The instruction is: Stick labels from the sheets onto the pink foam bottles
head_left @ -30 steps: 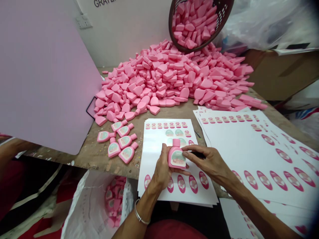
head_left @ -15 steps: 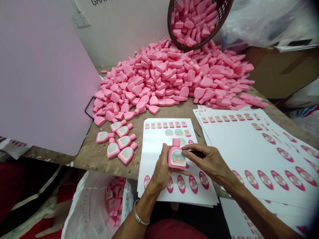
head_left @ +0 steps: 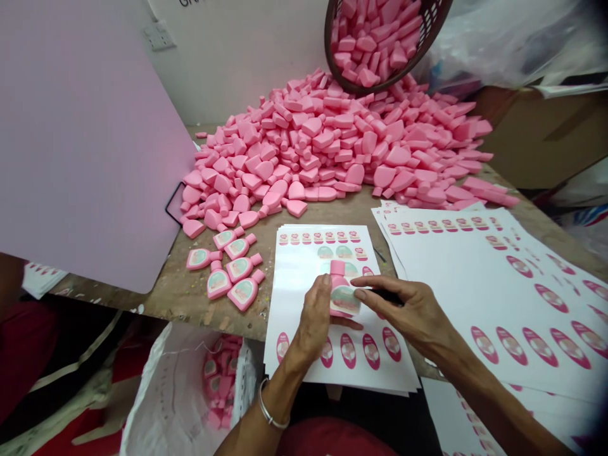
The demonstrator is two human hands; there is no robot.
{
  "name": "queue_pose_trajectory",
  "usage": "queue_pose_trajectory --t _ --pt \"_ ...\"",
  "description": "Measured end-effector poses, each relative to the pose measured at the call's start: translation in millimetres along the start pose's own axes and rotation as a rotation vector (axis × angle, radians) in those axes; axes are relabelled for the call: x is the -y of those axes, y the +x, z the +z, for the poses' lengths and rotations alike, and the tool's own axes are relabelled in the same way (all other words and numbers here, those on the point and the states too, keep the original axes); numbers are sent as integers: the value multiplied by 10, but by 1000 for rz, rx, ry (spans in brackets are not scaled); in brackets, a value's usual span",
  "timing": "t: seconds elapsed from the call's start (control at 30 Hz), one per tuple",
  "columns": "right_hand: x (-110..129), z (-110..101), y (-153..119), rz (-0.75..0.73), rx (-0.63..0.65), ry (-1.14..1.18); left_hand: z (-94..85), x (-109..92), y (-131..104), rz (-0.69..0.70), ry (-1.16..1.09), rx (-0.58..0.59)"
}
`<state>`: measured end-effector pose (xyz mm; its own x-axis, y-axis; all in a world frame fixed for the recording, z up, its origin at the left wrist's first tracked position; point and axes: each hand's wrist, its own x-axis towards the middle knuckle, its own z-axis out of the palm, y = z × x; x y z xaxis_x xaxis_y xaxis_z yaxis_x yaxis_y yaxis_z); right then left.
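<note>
While the left hand (head_left: 314, 320) grips a pink bottle (head_left: 337, 268), its label juts out

Where the green-and-cream label (head_left: 345, 300) sat within the bottle's face half a second ago, it now projects past the right side. The right hand (head_left: 403, 310) pinches the label's edge, a dark object (head_left: 387, 296) partly hidden in its fingers. Bottle and hands are above the printed sticker sheets (head_left: 304, 266); six labelled bottles (head_left: 242, 292) lie to the left.
</note>
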<state>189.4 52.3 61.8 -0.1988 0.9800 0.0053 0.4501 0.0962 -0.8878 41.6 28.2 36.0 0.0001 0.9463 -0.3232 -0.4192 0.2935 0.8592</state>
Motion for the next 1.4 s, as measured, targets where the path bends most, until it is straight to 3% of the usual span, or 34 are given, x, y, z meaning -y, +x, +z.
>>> queue_pose_trajectory --t 0.13,0.23,0.33,0.43,0.53,0.63,0.77,1.4 --pt "123 23 -95 -209 -180 -144 3 -30 12 311 399 -143" --pt "196 -56 -131 -281 -284 -198 -86 -76 50 440 528 -287" --pt "203 -200 -101 -132 -280 -181 -212 -113 86 306 339 -336" --pt "160 -264 -19 28 -74 -71 -256 -137 68 22 -43 -139" --pt "129 -197 49 80 67 13 -200 -147 2 -107 -258 21" --pt "129 -98 70 95 141 23 -135 -154 -52 -129 -291 93" --pt "130 -41 81 109 193 38 -107 -163 -70 -142 -274 104" --pt "144 -9 88 86 162 56 -85 -161 -78 -107 -226 125"
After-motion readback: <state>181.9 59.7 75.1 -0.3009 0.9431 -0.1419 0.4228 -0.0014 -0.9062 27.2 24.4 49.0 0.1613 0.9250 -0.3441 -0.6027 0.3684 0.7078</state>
